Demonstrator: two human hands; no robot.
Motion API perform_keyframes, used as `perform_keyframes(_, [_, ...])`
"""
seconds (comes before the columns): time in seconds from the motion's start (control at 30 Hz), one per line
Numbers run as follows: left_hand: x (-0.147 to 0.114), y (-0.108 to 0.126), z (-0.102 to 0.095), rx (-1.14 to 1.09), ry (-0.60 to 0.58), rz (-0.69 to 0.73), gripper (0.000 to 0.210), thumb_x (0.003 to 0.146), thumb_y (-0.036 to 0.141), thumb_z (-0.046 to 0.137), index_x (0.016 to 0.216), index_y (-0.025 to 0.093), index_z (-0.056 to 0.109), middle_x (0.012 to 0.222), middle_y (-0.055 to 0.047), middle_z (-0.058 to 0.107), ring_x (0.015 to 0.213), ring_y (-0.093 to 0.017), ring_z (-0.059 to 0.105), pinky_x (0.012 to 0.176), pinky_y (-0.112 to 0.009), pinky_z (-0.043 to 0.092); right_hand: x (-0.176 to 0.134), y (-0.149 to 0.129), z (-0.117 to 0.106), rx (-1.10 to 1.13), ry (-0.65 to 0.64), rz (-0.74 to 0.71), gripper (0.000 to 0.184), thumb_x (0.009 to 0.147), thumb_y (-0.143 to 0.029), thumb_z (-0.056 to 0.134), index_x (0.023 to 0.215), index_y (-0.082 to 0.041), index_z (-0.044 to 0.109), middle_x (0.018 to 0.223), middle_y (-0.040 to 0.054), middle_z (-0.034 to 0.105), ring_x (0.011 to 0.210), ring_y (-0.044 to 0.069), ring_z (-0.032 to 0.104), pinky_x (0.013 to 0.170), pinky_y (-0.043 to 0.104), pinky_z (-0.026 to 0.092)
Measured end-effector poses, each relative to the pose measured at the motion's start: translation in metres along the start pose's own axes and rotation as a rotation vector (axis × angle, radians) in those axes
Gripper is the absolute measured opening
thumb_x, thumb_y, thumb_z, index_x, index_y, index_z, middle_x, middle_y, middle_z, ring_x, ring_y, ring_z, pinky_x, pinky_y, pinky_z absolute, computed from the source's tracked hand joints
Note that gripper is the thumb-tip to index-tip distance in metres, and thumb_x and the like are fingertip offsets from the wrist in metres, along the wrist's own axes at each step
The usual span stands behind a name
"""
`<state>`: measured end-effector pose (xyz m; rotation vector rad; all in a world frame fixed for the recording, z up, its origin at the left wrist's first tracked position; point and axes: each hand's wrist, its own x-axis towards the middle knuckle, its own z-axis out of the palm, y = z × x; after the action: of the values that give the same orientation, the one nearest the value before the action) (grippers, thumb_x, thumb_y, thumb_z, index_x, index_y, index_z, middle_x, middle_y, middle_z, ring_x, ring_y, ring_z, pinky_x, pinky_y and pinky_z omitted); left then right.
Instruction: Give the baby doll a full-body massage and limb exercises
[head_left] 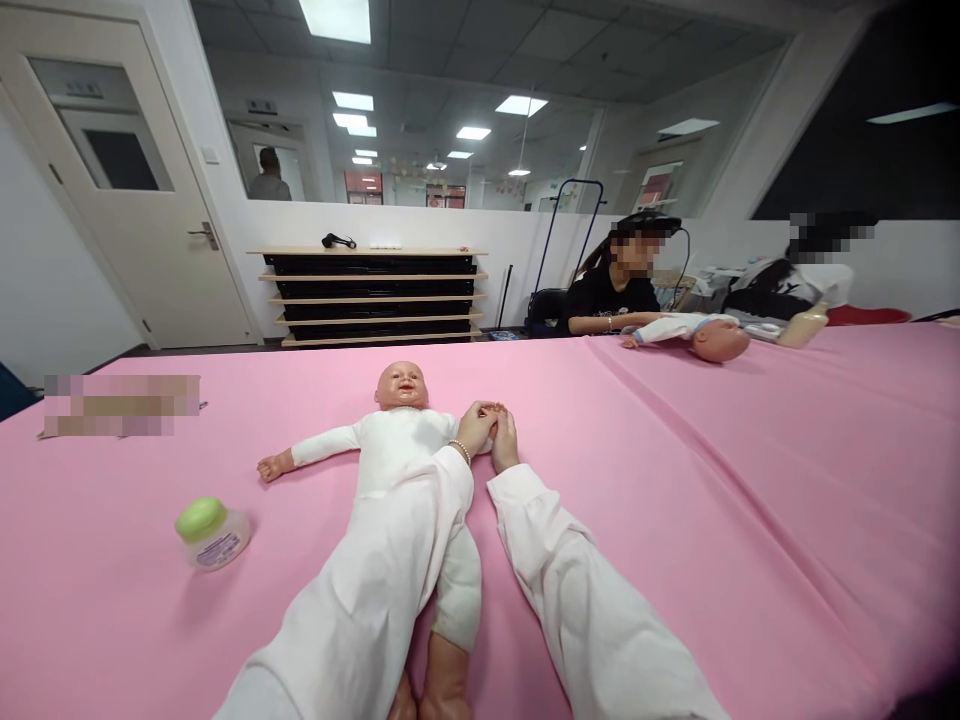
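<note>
A baby doll with a white cloth body lies on its back on the pink-covered table, head toward the far side. Its arm at my left is stretched out sideways. My left hand, with a beaded bracelet at the wrist, is closed around the doll's hand on the right side. Pressed against the other side of that small hand, my right hand has its fingers together. Most of the doll's hand is hidden between my fingers. My left sleeve covers part of the doll's belly and legs.
A jar with a green lid stands left of the doll. Farther back right, a person in a dark cap sits by another doll, with a bottle near it. Low shelves stand by the wall.
</note>
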<state>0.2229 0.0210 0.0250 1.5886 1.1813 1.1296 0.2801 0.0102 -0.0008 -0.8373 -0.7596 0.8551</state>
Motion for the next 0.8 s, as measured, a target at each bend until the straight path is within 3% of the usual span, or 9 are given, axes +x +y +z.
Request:
perform_keyframes(0.23, [0.001, -0.008, -0.003, -0.027, 0.029, 0.041, 0.006, 0.081, 0.024, 0.055, 0.085, 0.02, 0.053, 0.092, -0.005, 0.065, 0.084, -0.014, 0.059, 0.077, -0.026, 0.044, 0.0, -0.004, 0.0, -0.013, -0.019, 0.025, 0.024, 0.074, -0.044, 0.056, 0.074, -0.02, 0.053, 0.074, 0.0001, 0.065, 0.076, 0.013, 0.063, 0.077, 0.03, 0.05])
perform_keyframes(0.53, [-0.008, -0.001, -0.005, 0.084, 0.11, 0.049, 0.021, 0.083, 0.04, 0.05, 0.075, 0.021, 0.051, 0.078, -0.003, 0.062, 0.073, -0.015, 0.054, 0.07, -0.028, 0.039, -0.003, -0.002, 0.0, -0.001, -0.062, 0.033, 0.044, 0.071, -0.059, 0.052, 0.079, -0.016, 0.06, 0.08, 0.0045, 0.067, 0.077, 0.016, 0.063, 0.076, 0.031, 0.05])
perform_keyframes(0.8, [-0.007, 0.0, -0.005, 0.094, 0.133, 0.014, 0.033, 0.091, 0.041, 0.028, 0.077, 0.021, 0.051, 0.08, -0.005, 0.062, 0.073, -0.016, 0.054, 0.07, -0.029, 0.038, -0.003, -0.001, -0.002, 0.038, -0.058, 0.041, 0.028, 0.062, -0.039, 0.067, 0.077, -0.019, 0.057, 0.078, -0.0003, 0.065, 0.074, 0.012, 0.061, 0.073, 0.026, 0.049])
